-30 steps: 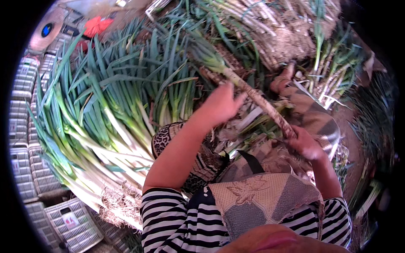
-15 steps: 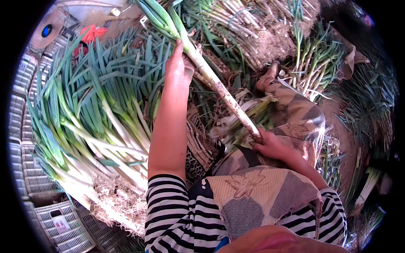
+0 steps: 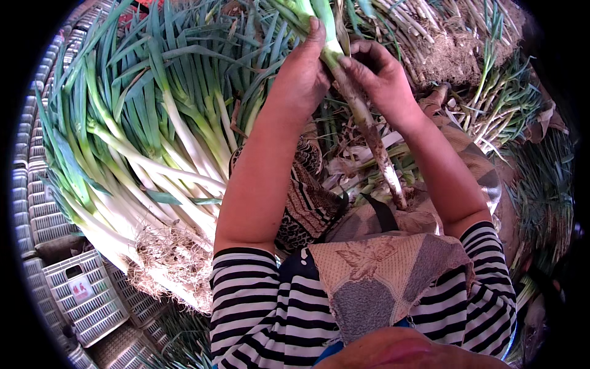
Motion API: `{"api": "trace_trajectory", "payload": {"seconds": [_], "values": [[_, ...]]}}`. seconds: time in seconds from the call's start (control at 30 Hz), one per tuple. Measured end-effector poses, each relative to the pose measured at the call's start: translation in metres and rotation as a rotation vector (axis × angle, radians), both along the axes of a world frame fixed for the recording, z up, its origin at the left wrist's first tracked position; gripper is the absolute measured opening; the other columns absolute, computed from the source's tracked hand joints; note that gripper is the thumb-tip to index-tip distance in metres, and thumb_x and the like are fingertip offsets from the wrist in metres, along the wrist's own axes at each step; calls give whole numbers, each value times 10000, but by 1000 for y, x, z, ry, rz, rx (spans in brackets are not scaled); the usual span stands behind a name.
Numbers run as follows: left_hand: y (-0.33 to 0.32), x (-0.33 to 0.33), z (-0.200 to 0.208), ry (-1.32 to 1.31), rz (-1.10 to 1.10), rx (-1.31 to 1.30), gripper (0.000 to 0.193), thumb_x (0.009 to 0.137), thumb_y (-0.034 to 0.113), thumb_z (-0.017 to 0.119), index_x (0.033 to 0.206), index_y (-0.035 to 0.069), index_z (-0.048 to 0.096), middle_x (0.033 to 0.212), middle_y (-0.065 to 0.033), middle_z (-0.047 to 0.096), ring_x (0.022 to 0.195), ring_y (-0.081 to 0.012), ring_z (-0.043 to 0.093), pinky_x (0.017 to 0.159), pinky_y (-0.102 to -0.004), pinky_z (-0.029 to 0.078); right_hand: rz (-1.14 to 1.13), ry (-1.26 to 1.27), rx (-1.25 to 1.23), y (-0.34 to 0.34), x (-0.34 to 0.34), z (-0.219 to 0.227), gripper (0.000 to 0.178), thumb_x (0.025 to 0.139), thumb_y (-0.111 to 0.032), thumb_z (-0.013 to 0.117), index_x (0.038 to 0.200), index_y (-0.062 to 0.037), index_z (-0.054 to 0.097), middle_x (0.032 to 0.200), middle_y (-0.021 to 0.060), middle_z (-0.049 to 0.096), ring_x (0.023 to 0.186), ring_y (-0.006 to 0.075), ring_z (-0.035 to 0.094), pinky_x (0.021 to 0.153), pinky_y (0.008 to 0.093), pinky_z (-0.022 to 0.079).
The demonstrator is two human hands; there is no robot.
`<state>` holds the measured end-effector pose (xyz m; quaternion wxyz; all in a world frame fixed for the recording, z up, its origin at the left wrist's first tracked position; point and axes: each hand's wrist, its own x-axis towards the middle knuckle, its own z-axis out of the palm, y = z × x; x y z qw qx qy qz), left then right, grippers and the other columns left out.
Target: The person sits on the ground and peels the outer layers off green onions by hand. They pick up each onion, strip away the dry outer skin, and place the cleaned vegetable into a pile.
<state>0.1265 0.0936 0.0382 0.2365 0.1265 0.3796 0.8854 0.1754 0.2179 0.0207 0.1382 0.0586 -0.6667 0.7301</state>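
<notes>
A long green onion [image 3: 364, 120] slants across my lap, its dirty white stalk pointing down toward me and its green leaves running off the top edge. My left hand [image 3: 301, 80] is wrapped round it where the leaves begin, thumb on top. Just below and to the right, my right hand [image 3: 384, 80] is closed with thumb and fingers against the upper stalk, beside a thin, loose outer leaf [image 3: 342, 29]. What lies between the right fingertips is partly hidden. The root end rests free above the patterned cloth over my legs.
A big heap of clean green onions [image 3: 178, 132] with matted roots [image 3: 169, 261] lies at left. Grey plastic crates [image 3: 86, 298] stand beyond it. Unpeeled onions [image 3: 442, 58] are piled far right, with peeled scraps [image 3: 359, 163] between my knees.
My right hand has left the root end and moved up to the upper stalk near my left hand. The left hand still holds the green onion, now farther right.
</notes>
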Motion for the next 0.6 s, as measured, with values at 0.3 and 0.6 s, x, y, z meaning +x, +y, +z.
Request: {"api": "trace_trajectory", "payload": {"seconds": [0.3,0.6], "values": [[-2,-12,1,-236,298,-119,521,866,445,485,1112,-14,472,937,-116,573,820,-219,562,725,-352,465,94,-21,507,11,20,-23,149,839,-126,552,886,1,490,730,128,530,631,203,498,596,314,425],[-42,-61,-23,-215,531,-30,410,893,368,452,1076,2,459,852,-139,550,676,-246,548,626,-377,463,41,-617,542,84,153,-120,358,856,-195,526,1140,14,465,1015,206,556,993,340,529,855,376,404]]}}
